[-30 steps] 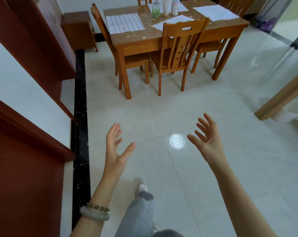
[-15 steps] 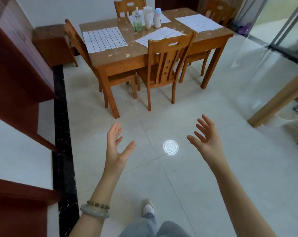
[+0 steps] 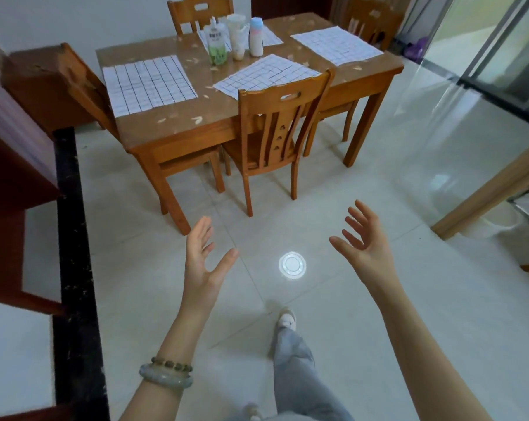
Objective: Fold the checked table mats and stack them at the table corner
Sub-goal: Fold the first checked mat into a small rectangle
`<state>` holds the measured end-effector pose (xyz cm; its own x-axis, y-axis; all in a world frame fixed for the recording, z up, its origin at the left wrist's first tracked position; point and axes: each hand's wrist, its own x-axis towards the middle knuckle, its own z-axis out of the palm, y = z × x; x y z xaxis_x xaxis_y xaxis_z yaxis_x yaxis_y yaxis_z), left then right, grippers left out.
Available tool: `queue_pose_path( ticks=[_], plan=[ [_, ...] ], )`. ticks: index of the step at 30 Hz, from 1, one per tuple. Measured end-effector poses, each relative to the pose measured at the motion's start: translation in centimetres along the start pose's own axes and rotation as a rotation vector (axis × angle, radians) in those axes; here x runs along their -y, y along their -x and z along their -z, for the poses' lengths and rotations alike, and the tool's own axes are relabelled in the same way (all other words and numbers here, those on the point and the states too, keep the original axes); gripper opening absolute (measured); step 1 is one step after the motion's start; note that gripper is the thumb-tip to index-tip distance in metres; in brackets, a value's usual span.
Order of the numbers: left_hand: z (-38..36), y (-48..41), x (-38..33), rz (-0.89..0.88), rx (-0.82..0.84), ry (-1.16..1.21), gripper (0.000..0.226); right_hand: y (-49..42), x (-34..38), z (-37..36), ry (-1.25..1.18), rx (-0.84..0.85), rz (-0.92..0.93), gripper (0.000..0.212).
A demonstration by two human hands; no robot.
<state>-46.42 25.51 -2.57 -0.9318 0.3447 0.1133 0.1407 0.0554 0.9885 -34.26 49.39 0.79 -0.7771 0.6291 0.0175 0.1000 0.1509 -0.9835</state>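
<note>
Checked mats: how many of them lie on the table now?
4, all flat on the table: left mat at the left end, middle mat behind the near chair, right mat at the right end, far mat partly hidden by the bottles.

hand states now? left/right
Left hand: open, fingers straight, holding nothing.
Right hand: open, fingers spread, holding nothing.

Mats on table, bottles behind.
</note>
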Motion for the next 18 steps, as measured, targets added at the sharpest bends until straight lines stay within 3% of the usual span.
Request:
queue_pose_path(
  ticks=[14,18],
  plan=[
    [-10.4,-22.4,0.0,-0.026,-0.047,-0.013,0.076,-25.1,1.3,1.7,0.045,0.113,-0.010,0.078],
    [-12.1,-27.7,0.2,0.001,-0.054,-0.023,0.087,-30.7,1.1,1.5,0.063,0.140,-0.011,0.080]
  ],
)
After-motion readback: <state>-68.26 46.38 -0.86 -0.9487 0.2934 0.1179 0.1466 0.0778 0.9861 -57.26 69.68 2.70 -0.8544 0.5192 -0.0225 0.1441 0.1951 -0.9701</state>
